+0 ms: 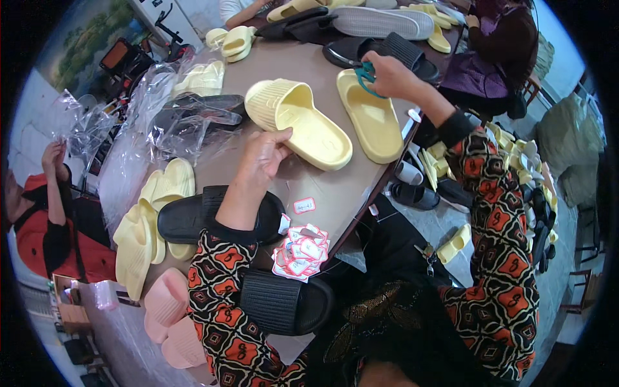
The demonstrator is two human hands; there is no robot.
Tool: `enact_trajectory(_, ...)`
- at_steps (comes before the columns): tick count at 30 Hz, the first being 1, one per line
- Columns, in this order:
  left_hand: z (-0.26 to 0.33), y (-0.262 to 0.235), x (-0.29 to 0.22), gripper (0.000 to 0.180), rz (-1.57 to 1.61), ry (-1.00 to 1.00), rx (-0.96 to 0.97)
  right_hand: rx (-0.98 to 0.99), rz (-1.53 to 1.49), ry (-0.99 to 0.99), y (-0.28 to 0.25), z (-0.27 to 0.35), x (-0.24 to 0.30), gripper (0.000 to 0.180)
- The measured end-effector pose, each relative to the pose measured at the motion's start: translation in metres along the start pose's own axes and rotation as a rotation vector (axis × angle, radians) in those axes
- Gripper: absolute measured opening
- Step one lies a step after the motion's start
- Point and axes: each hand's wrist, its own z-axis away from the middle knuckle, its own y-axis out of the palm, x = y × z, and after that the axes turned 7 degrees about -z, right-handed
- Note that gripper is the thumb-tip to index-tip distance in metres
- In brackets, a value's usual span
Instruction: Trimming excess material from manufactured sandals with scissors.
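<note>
At the middle of the table, my left hand (pixel 264 155) grips the edge of a pale yellow slide slipper (pixel 317 137), thumb on top and fingers partly hidden. Its ribbed strap points to the far left. Farther right, my right hand (pixel 398 79) is closed around the teal handles of a pair of scissors (pixel 365 80), over the strap end of a second yellow slipper (pixel 375 129). That strap hardly shows. Nearer me lie a heap of small red-edged paper tags (pixel 300 253) and one loose tag (pixel 305 206).
Black slippers (pixel 179 215) lie left of the tags, with pink slippers (pixel 166 303) nearer me. Clear plastic bags (pixel 135 122) spread along the far left. More slippers (pixel 383 23) line the table's far end. Co-workers sit left and far right; loose footwear (pixel 512 151) covers the floor at right.
</note>
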Motion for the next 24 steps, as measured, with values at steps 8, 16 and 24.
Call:
enact_trajectory(8,0.020,0.040,-0.007,0.052,-0.220,0.659,-0.337,-0.516,-0.002,0.230,-0.049,0.038,0.042,0.045)
enact_trajectory(16,0.029,0.058,-0.002,0.051,-0.176,0.868,-0.275,-0.890,-0.152,0.496,-0.034,0.026,0.066,0.062)
enact_trajectory(24,0.025,0.046,0.006,0.030,-0.545,0.999,-0.197,-0.815,-0.714,0.677,0.021,0.015,0.107,0.065)
